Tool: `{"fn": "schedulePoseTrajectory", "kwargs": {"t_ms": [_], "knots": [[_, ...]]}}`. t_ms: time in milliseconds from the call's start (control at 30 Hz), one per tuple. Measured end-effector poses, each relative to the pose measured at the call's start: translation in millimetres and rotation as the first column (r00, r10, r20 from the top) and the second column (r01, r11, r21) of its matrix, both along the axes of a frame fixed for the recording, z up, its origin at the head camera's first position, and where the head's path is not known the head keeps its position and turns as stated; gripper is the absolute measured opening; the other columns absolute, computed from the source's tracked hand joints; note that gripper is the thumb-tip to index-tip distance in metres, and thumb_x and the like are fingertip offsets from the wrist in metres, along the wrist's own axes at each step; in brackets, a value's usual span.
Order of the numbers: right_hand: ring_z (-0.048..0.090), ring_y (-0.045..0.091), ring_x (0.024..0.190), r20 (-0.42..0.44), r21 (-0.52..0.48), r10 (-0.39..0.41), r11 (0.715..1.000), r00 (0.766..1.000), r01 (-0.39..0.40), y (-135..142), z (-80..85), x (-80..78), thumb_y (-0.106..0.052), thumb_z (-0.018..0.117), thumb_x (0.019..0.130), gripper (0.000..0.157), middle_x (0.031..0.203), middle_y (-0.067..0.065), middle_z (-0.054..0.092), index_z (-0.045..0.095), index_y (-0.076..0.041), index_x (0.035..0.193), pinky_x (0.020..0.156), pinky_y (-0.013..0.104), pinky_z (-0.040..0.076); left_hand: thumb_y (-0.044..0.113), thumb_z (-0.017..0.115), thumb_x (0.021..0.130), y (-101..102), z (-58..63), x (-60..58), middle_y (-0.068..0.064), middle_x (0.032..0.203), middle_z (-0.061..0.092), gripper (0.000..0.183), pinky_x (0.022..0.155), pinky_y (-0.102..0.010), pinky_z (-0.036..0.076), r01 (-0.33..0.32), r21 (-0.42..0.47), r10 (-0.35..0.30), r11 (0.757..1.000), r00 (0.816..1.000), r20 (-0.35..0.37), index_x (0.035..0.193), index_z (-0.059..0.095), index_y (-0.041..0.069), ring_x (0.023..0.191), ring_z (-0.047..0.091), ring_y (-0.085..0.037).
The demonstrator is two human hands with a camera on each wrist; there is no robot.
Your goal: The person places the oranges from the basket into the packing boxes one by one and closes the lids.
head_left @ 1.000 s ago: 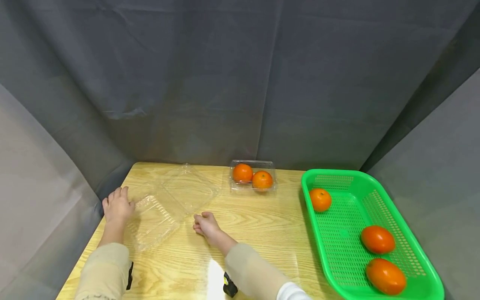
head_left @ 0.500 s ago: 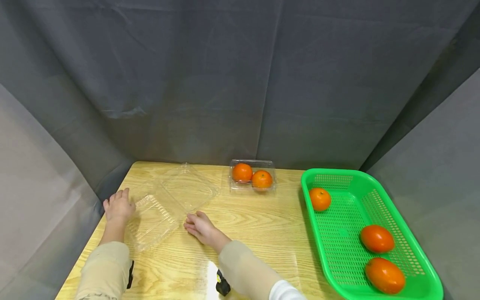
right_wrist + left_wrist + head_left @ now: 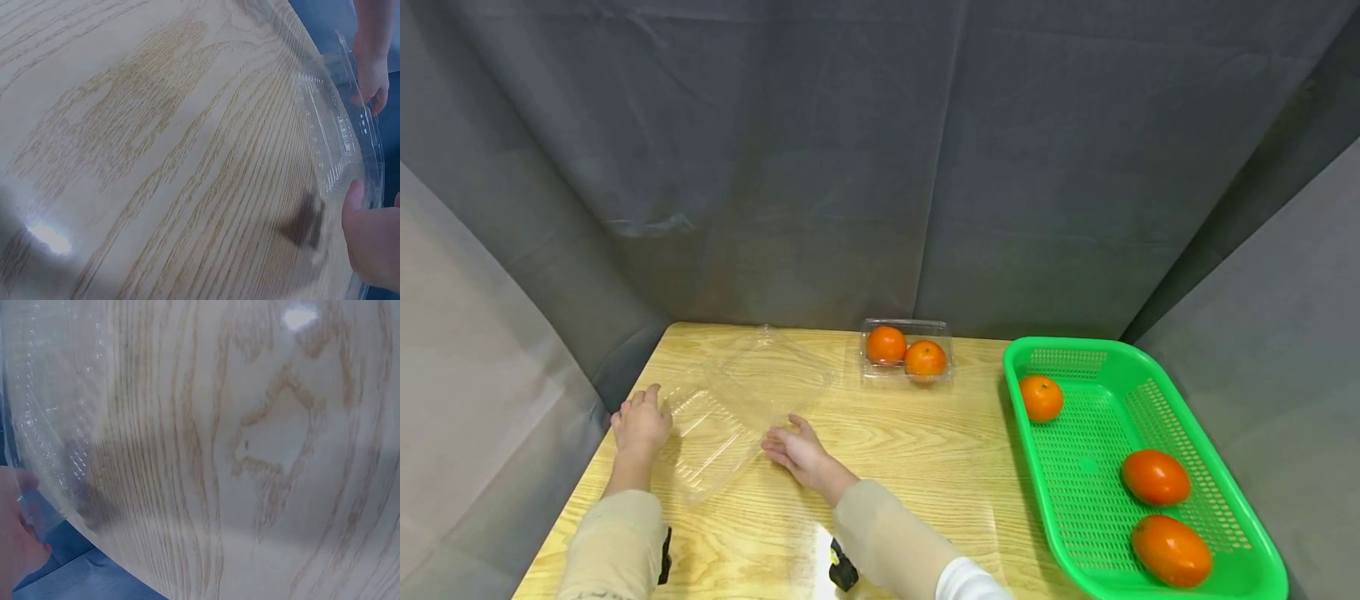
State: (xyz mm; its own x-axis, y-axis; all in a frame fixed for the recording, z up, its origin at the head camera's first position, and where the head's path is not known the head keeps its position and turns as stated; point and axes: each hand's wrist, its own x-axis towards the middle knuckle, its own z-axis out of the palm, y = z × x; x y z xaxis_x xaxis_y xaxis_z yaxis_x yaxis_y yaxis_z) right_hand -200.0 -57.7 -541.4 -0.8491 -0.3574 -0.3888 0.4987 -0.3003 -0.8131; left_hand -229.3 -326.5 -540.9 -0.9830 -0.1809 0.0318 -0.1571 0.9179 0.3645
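An opened clear plastic clamshell container (image 3: 711, 433) sits at the left of the wooden table, its ridged base nearer me and its lid (image 3: 775, 371) folded back behind. My left hand (image 3: 642, 422) grips the base's left edge; the left wrist view catches part of that hand (image 3: 19, 531) through the plastic. At the opposite side, near the hinge, my right hand (image 3: 800, 451) pinches the rim. Its thumb shows on the near side in the right wrist view, where the container (image 3: 331, 134) stretches between both hands.
A second clear container (image 3: 943, 350) with two orange fruits (image 3: 925, 358) stands at the back middle. On the right, a green basket (image 3: 1037, 500) holds a mandarin-like fruit (image 3: 1041, 398) and two longer orange-red fruits (image 3: 1171, 550). Grey cloth (image 3: 880, 167) hangs behind the table.
My right hand has moved left to the clamshell's rim and taken hold there. The clamshell has shifted and turned slightly; my left hand has moved a little with it.
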Motion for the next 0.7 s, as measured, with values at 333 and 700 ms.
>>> {"fn": "schedulePoseTrajectory", "kwargs": {"t_ms": [333, 700], "knots": [[0.061, 0.029, 0.094, -0.125, 0.184, -0.024, 0.982, 0.992, 0.047, -1, 2.5, 1.3, -0.002, 0.057, 0.086, 0.068, 0.110, 0.018, 0.056, 0.014, 0.009, 0.138, 0.088, 0.038, 0.047, 0.014, 0.042, 0.091, 6, -6.4, 4.8, -0.033, 0.127, 0.038, 0.046, 0.092, -0.063, 0.020, -0.022, 0.068, 0.026, 0.997, 0.997, -0.066, 0.132, 0.034, -0.005, 0.113, 0.033, -0.050], [0.063, 0.028, 0.088, -0.189, 0.284, -0.048, 0.953, 0.981, 0.101, 1, 2.0, 1.2, -0.002, 0.062, 0.082, 0.069, 0.100, 0.014, 0.057, 0.020, 0.007, 0.136, 0.082, 0.037, 0.050, 0.013, 0.041, 0.090, 13, -6.9, 7.0, -0.031, 0.119, 0.046, 0.044, 0.087, -0.061, 0.026, -0.044, 0.097, 0.053, 0.994, 0.994, -0.095, 0.130, 0.039, -0.003, 0.107, 0.039, -0.047]]}}
